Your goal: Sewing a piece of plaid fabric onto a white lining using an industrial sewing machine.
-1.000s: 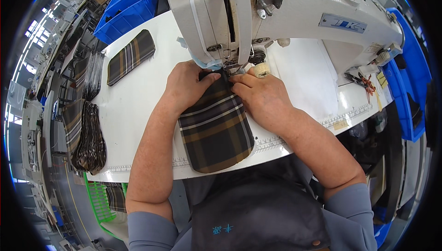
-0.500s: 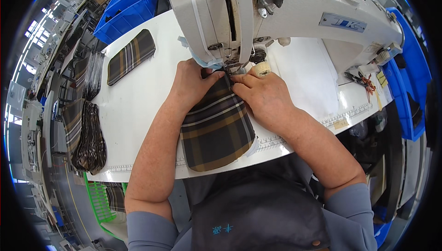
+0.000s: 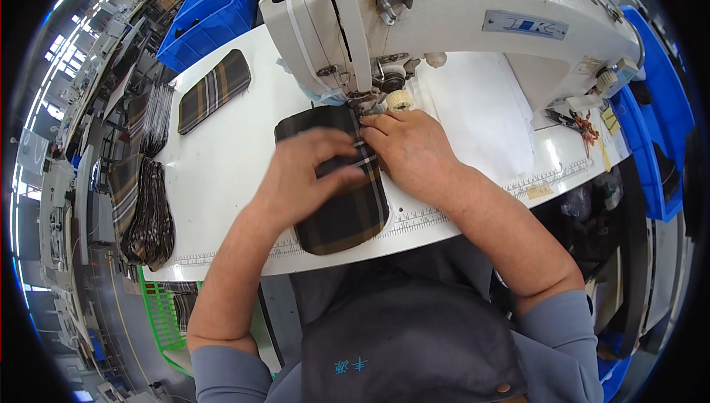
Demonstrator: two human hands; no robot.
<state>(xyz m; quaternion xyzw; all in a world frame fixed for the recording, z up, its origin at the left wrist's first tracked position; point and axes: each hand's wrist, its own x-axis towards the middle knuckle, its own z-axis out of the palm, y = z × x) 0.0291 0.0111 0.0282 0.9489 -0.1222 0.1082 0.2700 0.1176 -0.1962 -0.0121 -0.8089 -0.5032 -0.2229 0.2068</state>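
The left hand (image 3: 302, 171) has drawn back, fingers parted over the plaid cloth (image 3: 344, 219) before the sewing machine (image 3: 444, 22), while the right hand (image 3: 411, 146), pinch unclear, rests at the cloth's edge, apparently mid-realignment, which calls for keeping it flat.

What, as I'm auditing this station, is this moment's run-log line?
left hand: blurred, open over plaid fabric | right hand: at fabric's right edge | sewing machine: by fabric's far end
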